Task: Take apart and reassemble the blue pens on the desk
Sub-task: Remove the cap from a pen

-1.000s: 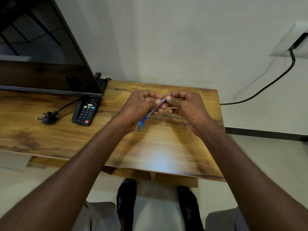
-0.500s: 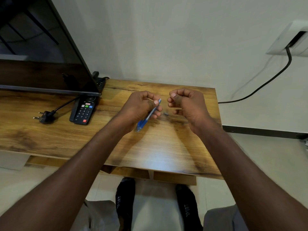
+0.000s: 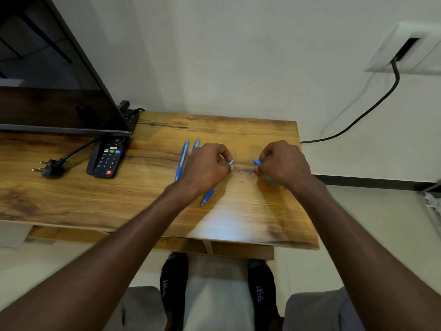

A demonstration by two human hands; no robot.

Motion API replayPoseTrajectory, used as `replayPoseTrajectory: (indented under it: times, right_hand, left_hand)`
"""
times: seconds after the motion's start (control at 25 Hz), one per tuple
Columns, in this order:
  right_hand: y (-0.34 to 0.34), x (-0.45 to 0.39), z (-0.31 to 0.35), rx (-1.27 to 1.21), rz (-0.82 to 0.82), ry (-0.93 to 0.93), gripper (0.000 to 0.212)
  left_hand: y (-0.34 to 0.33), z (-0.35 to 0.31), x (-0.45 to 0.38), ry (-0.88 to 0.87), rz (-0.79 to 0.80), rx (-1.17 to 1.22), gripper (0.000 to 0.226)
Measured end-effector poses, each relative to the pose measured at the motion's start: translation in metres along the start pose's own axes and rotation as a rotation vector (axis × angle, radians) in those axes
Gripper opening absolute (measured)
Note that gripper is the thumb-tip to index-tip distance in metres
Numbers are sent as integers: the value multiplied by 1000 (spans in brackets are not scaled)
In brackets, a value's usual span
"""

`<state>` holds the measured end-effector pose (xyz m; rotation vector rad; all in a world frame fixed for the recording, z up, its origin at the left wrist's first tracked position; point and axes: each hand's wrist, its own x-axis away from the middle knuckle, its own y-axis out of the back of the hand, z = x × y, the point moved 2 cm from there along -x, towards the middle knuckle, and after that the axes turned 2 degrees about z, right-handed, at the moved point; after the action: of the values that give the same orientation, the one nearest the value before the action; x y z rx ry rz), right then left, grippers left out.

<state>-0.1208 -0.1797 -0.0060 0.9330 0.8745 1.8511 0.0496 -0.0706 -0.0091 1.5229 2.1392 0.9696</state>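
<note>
left hand [image 3: 207,167] curled around a blue pen barrel [image 3: 208,195], tip toward the near edge of the wooden surface [image 3: 250,218]. right hand [image 3: 281,163] apart from it, pinching a small blue pen piece [image 3: 257,161]. two whole blue pens [image 3: 181,158] lying side by side toward the far edge, just left of the left hand. remote [image 3: 106,156] and plug [image 3: 47,166] farther left.

Second blue pen [image 3: 196,144] mostly hidden behind left hand [image 3: 207,166]. Held pen barrel [image 3: 208,195] covered mid-length by same hand. Small blue piece [image 3: 257,161] in right hand [image 3: 284,163] too blurred to identify. TV screen [image 3: 47,68] cut off at left edge.
</note>
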Motion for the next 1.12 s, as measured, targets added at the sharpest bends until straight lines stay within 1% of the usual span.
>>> replayPoseTrajectory:
  times: [0.08, 0.24, 0.36, 0.44, 0.68, 0.76, 0.84, 0.92, 0.96, 1.12]
  right_hand:
    - [-3, -2, -1, 24, 14, 16, 21]
    - [-5, -3, 4, 5, 23, 46, 16]
    - [-4, -4, 8, -169, 51, 5, 13]
    - [-3, -3, 11, -288, 79, -18, 17]
    - [-3, 0, 15, -506, 171, -59, 15]
    - [-1, 4, 18, -584, 221, -49, 14]
    - [0, 9, 24, -637, 273, -28, 14]
    - [1, 11, 27, -661, 280, 5, 14]
    - [1, 11, 28, -679, 279, 17, 14]
    - [3, 13, 30, -731, 273, 63, 14]
  left_hand:
    - [-5, -2, 0, -29, 7, -51, 13]
    - [-11, 0, -1, -55, 26, -145, 19]
    - [-12, 0, -1, -65, 37, -178, 20]
    - [-12, -1, 0, -68, 39, -190, 21]
    - [-5, 2, -3, -34, 17, -166, 15]
    - [1, 1, -5, -8, -28, -87, 21]
    - [8, -1, -8, 46, -57, 137, 26]
    - [13, -4, -9, 103, -32, 397, 24]
    - [14, -5, -9, 117, -13, 487, 21]
    - [14, -6, -5, 168, 13, 667, 19]
